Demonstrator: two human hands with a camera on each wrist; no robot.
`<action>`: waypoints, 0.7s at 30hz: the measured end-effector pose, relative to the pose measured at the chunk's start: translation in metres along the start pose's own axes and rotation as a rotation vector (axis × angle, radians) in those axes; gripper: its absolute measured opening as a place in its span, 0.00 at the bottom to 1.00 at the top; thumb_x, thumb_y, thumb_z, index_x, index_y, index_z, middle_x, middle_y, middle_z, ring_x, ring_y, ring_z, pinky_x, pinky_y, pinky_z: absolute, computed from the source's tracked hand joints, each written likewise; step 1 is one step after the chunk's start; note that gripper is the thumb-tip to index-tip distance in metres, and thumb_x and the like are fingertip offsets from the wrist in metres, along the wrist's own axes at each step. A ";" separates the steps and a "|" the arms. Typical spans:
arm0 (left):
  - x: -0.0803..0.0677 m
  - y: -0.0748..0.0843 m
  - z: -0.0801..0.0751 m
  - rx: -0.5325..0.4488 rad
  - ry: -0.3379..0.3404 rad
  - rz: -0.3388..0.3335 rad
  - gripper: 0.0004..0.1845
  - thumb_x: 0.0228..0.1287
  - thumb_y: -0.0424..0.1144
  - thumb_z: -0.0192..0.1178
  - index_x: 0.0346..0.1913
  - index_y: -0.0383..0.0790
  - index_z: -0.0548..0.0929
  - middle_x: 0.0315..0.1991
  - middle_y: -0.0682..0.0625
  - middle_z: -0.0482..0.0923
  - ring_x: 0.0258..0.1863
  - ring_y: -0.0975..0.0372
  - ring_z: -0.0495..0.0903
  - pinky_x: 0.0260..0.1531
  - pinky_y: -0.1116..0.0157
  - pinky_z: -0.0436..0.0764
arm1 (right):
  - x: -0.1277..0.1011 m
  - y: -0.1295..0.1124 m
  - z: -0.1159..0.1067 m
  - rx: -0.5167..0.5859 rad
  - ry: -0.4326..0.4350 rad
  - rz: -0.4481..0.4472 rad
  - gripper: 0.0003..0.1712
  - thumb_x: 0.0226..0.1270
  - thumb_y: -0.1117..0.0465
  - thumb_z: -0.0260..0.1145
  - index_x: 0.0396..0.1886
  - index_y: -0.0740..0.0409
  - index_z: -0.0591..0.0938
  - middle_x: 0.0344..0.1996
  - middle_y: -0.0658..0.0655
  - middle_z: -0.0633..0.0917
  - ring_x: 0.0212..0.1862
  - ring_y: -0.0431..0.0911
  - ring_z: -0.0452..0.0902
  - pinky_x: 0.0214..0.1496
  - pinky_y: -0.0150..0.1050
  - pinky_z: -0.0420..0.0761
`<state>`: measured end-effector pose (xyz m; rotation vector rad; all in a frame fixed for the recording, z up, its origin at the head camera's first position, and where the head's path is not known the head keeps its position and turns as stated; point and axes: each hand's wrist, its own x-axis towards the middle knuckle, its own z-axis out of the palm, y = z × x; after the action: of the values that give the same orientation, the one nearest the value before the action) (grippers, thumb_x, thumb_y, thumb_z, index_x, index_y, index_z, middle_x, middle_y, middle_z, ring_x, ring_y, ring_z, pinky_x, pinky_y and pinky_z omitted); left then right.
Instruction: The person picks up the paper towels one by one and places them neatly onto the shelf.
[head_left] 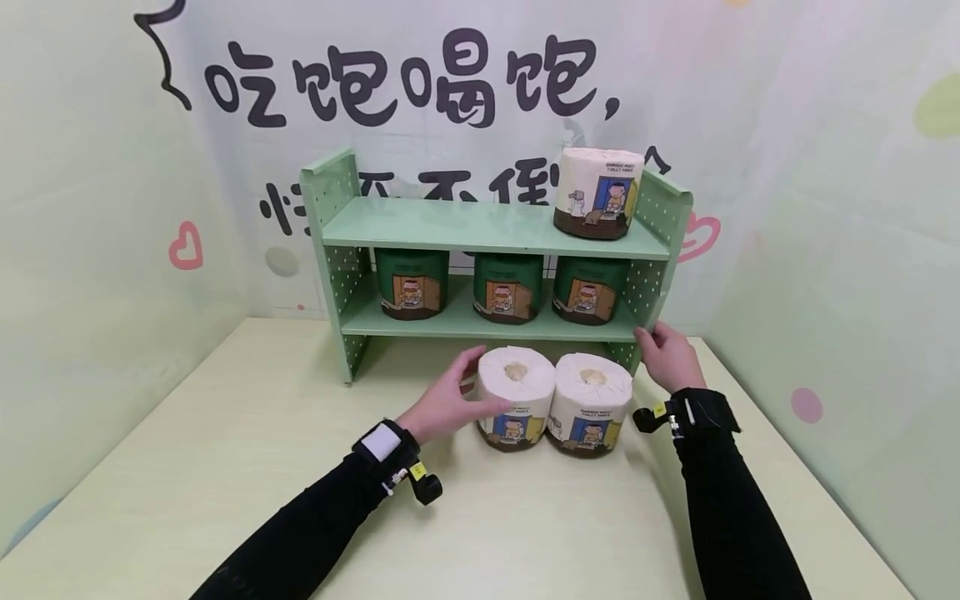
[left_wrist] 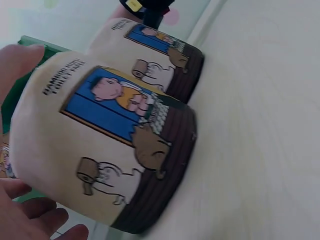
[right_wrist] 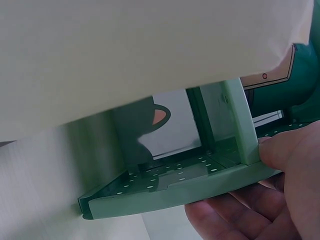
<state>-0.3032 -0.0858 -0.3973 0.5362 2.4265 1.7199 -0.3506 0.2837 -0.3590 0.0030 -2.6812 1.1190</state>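
From the head camera, the left hand (head_left: pixel 444 406) curls round the left cream paper-wrapped toilet roll (head_left: pixel 516 398) on the pale yellow table (head_left: pixel 225 467) – its twin touching alongside – while the right hand (head_left: pixel 667 357) grips the green pegboard metal shelf (head_left: pixel 495 229) at its lower right corner. The left wrist view shows fingers (left_wrist: pixel 35 215) spread wide, cupping the roll. In the right wrist view, thumb and fingers (right_wrist: pixel 235 220) pinch the shelf's side panel – a pastel wall behind.

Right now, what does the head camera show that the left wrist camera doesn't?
Only the head view shows the whole green shelf, three green rolls on its lower level, one cream roll on top, and the right hand at the shelf's side. Only the left wrist view shows the cartoon print up close. Both show the left hand holding one of two cream rolls on the table.
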 end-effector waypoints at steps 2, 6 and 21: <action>0.001 -0.004 0.003 0.010 -0.020 -0.009 0.65 0.61 0.48 0.83 0.91 0.47 0.48 0.89 0.38 0.54 0.87 0.40 0.57 0.84 0.36 0.60 | 0.000 0.000 0.001 0.000 0.002 0.000 0.34 0.92 0.45 0.47 0.77 0.67 0.75 0.68 0.75 0.83 0.67 0.70 0.84 0.71 0.66 0.80; 0.004 -0.010 0.006 0.011 -0.052 0.019 0.68 0.59 0.47 0.84 0.91 0.48 0.45 0.88 0.39 0.57 0.87 0.43 0.57 0.84 0.37 0.60 | 0.000 0.001 0.002 -0.002 0.003 -0.004 0.34 0.92 0.45 0.47 0.76 0.67 0.75 0.68 0.75 0.83 0.66 0.69 0.84 0.71 0.66 0.81; 0.006 -0.017 0.011 0.037 -0.018 0.035 0.56 0.60 0.45 0.84 0.85 0.47 0.61 0.77 0.43 0.71 0.76 0.48 0.74 0.78 0.39 0.72 | 0.000 -0.001 0.000 0.001 0.000 -0.003 0.34 0.92 0.45 0.48 0.75 0.68 0.76 0.67 0.74 0.84 0.67 0.69 0.83 0.70 0.66 0.81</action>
<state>-0.3097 -0.0790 -0.4162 0.5994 2.4556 1.6785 -0.3509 0.2831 -0.3580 0.0070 -2.6791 1.1198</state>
